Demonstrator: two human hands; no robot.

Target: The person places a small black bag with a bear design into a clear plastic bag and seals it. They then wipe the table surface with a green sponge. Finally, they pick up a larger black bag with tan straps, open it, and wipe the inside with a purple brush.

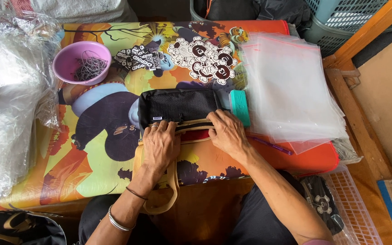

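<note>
Table: colourful cartoon-print mat [91, 154] is covering the low surface, wooden floor showing on the right
Pouch: black mesh pouch [178, 106] is lying at the mat's middle, its tan strap [173, 181] hanging over the near edge
Left hand [159, 145]: is pressing flat on the pouch's lower edge, fingers together
Right hand [227, 132]: fingertips are pinching the pouch's opening
Bowl: pink bowl [80, 52] is holding thin metal hooks [89, 68]
Bags: clear zip bags [291, 86] are lying stacked beside the pouch
Stickers: round stickers [205, 56] are lying behind the pouch
Baskets: teal baskets [341, 18] are standing beyond the table
</note>
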